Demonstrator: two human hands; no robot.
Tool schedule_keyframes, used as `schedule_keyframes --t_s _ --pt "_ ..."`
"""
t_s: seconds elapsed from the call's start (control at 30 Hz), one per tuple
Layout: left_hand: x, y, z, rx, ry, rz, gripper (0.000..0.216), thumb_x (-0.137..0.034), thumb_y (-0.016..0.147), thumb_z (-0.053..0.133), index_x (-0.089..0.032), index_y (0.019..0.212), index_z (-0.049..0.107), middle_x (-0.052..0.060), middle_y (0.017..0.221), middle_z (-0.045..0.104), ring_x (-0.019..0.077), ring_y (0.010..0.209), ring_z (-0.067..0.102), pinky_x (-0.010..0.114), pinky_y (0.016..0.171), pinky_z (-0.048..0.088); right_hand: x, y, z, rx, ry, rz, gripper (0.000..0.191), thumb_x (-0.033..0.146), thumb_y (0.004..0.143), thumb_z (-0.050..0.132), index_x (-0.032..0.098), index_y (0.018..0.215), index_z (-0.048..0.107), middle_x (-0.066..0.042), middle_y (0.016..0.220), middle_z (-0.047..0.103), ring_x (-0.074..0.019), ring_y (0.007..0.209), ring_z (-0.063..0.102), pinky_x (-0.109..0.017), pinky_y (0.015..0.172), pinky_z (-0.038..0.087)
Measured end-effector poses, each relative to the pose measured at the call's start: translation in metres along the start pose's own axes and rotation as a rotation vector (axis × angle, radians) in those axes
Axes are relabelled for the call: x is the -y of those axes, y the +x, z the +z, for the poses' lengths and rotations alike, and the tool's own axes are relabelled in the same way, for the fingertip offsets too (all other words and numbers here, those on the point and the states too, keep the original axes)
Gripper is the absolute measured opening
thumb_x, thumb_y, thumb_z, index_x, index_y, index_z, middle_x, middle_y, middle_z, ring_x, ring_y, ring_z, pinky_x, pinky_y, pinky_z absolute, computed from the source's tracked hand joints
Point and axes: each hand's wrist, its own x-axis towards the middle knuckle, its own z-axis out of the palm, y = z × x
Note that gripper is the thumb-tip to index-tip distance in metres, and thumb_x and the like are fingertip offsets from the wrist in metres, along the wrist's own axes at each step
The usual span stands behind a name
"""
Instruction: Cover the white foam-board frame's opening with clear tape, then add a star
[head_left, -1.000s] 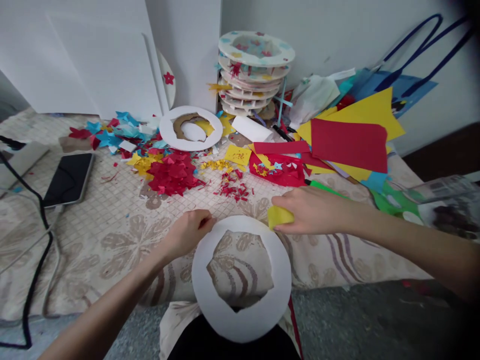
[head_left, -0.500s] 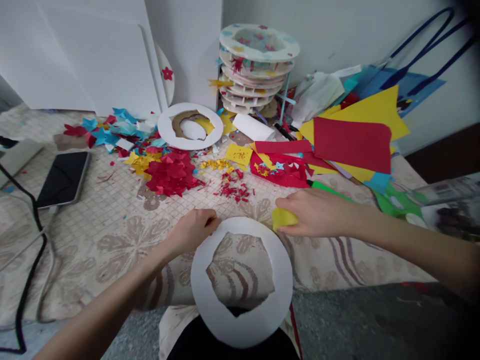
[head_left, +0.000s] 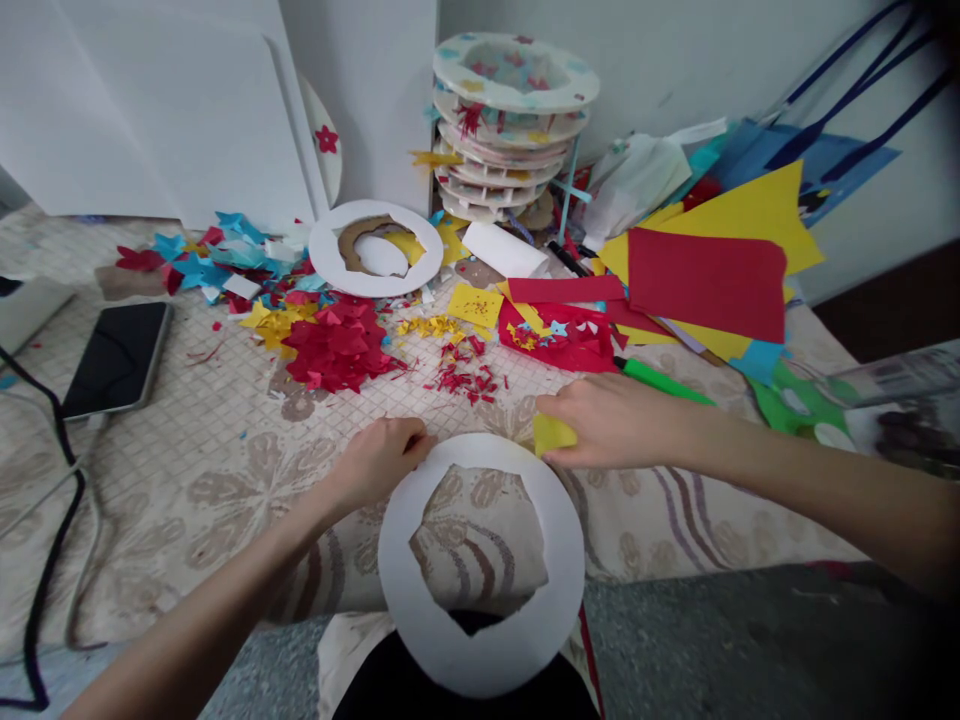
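A white ring (head_left: pixel 401 600) with a jagged cut-out hangs over the table's front edge, its lower part above my lap. My left hand (head_left: pixel 379 458) is closed at the ring's upper left rim and appears to grip it; the fingertips are hidden. To the right of the ring's top, my right hand (head_left: pixel 600 425) pinches a small yellow piece of paper (head_left: pixel 553 434), just apart from the rim. Beyond my hands lie red paper scraps (head_left: pixel 465 375) and a heap of red paper flowers (head_left: pixel 337 345).
A second white ring (head_left: pixel 322 255) lies farther back, near a tiered stack of decorated rings (head_left: pixel 517 120). Red sheets (head_left: pixel 705 285), yellow sheets (head_left: pixel 757 220) and a green pen (head_left: pixel 664 380) are on the right. A phone (head_left: pixel 116 360) with a cable lies left.
My right hand, with the yellow paper, has shifted slightly left and up, nearer the ring's top. My left hand stays at the rim. The whole view has shifted a little.
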Motion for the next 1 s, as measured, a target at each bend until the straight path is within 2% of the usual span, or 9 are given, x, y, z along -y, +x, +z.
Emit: schedule_keyframes --t_s 0.5,0.77,1.0 --pt "-0.002 0.0 -0.001 0.004 0.078 -0.045 0.03 -0.032 0.091 0.039 -0.019 0.069 0.055 0.002 0.063 0.06 0.0155 0.061 0.053 0.028 0.057 0.031 0.004 0.006 -0.003 0.04 0.011 0.018 0.032 0.046 0.082 0.06 0.018 0.095 0.067 -0.01 0.075 0.068 -0.0234 0.066 0.063 -0.029 0.052 0.022" --pt "-0.005 -0.003 0.002 -0.025 0.146 -0.058 0.031 -0.033 0.091 0.038 -0.019 0.077 0.062 0.006 0.076 0.068 0.0189 0.069 0.06 0.028 0.059 0.034 0.011 0.007 -0.003 0.004 -0.031 0.009 0.03 0.043 0.081 0.061 0.016 0.092 0.066 -0.012 0.076 0.07 -0.0252 0.067 0.065 -0.03 0.052 0.018" --pt "-0.006 -0.01 0.006 -0.055 0.22 -0.039 0.032 -0.033 0.093 0.036 -0.019 0.08 0.062 0.008 0.08 0.07 0.0209 0.073 0.063 0.029 0.06 0.036 0.02 0.005 -0.001 -0.007 -0.043 0.012 0.027 0.038 0.082 0.061 0.014 0.093 0.065 -0.012 0.074 0.07 -0.0252 0.068 0.065 -0.03 0.054 0.025"
